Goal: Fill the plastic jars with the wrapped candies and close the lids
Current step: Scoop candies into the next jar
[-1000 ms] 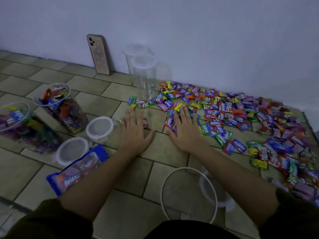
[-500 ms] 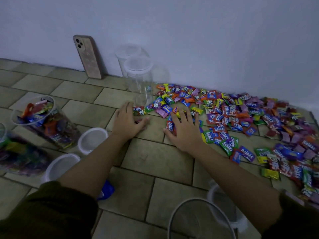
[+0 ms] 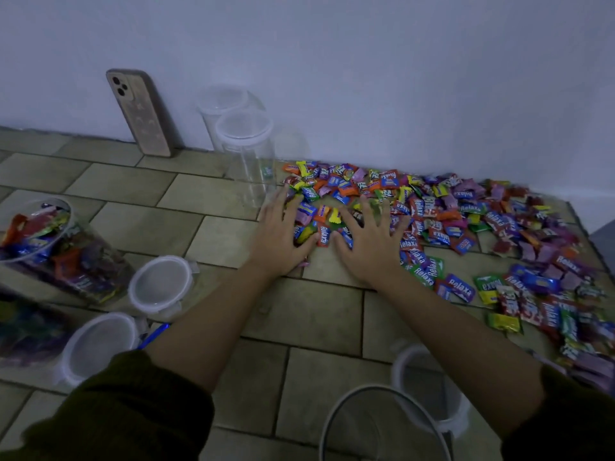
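Head view: both hands lie flat and unclenched on the beige tiled floor (image 3: 206, 197), fingers straight and spread, gripping nothing. The left hand (image 3: 279, 236) presses its fingertips on the near edge of the heap of bright wrapped candies (image 3: 436, 211). The right hand (image 3: 370, 242), just beside it, covers more of them, and a few candies sit between the two thumbs. The heap spreads away to the right of the right hand, along the white wall (image 3: 366, 68).

Just beyond the left hand stand two clear plastic jars with lids on (image 3: 248, 154), with only a candy or two visible inside the nearer one. Farther left a phone in a pale case (image 3: 139, 111) leans against the wall. Well left of the left hand a clear jar packed with candies (image 3: 56, 251) lies tilted, lid off. Two white-rimmed round lids (image 3: 161, 284) rest between it and the left forearm. Under the right forearm, the rim of an open clear jar (image 3: 379, 387) shows beside another lid (image 3: 459, 417).
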